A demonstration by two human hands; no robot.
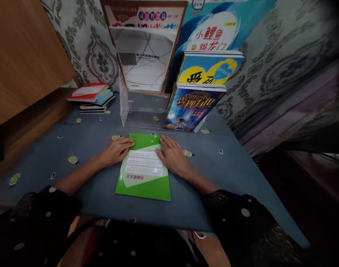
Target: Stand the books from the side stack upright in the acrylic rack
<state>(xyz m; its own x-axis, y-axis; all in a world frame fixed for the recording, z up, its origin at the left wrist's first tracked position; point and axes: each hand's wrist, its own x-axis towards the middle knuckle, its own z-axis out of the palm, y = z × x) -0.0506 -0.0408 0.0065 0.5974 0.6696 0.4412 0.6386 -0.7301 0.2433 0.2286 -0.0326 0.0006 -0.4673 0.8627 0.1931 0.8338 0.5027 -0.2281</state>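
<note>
A thin green book (pixel 144 174) lies flat on the blue-grey tablecloth (pixel 97 185), its white printed panel upside down to me. My left hand (pixel 115 151) rests on the book's far left edge, fingers flat and together. My right hand (pixel 173 155) lies palm down on the book's far right edge, fingers stretched out. Neither hand grips anything.
A clear acrylic book stand (pixel 138 107) stands just beyond the green book, holding a white book. To its right several colourful books (pixel 197 100) stand upright. A stack of books (pixel 93 97) lies at the back left. A wooden panel is on the left, patterned wallpaper behind.
</note>
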